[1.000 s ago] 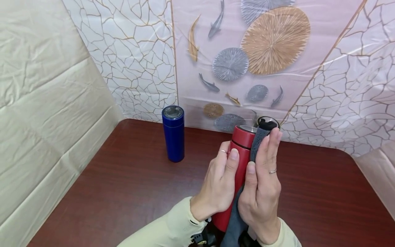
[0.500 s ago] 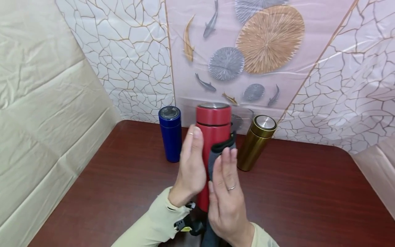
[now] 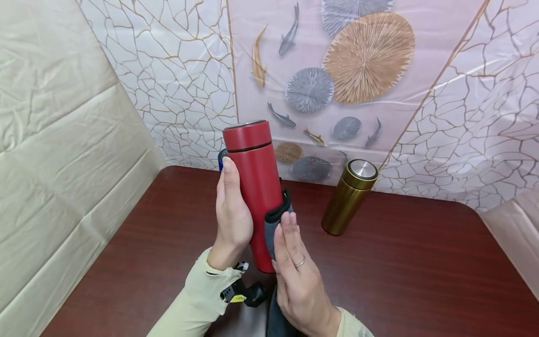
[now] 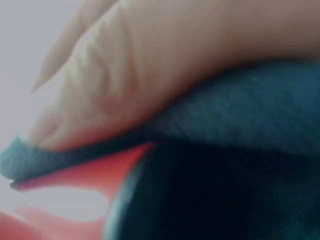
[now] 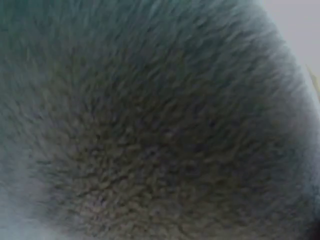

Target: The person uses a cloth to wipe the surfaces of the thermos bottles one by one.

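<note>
red bottle (image 3: 257, 187) with black line (image 3: 250, 148) | gray cloth (image 3: 270, 234), its 5 o'clock, black edge (image 3: 276, 213) | gold bottle (image 3: 346, 201), 3 o'clock, silver top (image 3: 362, 169) | red-brown table (image 3: 404, 252) | pink wall (image 3: 431, 42), 1 o'clock, gray and gold fish (image 3: 289, 32)

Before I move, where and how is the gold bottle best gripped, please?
The gold bottle is probably best gripped round the middle of its body, below the lid, from the right. It stands upright, a plain cylinder with no handle visible, so fingers could curl round it. The red bottle, left hand and right hand are on its left, so the right seems freer.
</note>
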The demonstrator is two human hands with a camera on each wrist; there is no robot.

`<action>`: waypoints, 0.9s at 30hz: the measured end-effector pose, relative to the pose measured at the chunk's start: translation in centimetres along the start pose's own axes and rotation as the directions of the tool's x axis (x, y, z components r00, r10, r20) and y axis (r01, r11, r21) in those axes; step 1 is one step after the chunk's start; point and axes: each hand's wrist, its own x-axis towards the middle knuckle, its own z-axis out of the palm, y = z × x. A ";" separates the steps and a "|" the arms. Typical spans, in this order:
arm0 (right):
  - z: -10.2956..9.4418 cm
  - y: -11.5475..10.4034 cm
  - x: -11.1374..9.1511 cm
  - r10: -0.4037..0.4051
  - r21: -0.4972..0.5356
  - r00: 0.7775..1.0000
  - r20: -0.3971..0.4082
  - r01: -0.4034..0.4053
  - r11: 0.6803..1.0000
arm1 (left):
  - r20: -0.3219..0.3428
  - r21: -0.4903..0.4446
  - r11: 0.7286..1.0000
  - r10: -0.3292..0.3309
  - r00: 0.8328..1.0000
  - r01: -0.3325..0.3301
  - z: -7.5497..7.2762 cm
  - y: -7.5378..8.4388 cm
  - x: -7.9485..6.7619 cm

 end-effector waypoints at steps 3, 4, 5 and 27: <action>-0.7 0.2 0.5 0.124 0.087 0.992 0.005 -0.124 0.988 | 0.053 -0.007 1.000 -0.010 0.999 0.010 0.0 0.0 0.0; -1.0 0.4 0.7 0.176 0.116 0.984 -0.005 -0.175 0.978 | 0.084 -0.001 1.000 0.007 0.996 -0.007 0.0 0.0 0.0; -1.4 0.4 1.0 0.236 0.141 0.972 -0.010 -0.233 0.962 | 0.121 0.009 0.999 0.031 0.992 -0.032 0.1 -0.1 0.0; -7.7 3.2 5.7 0.512 0.371 0.644 -0.569 -0.354 0.858 | 0.590 0.572 0.660 0.081 0.803 -0.487 1.7 -1.1 -1.1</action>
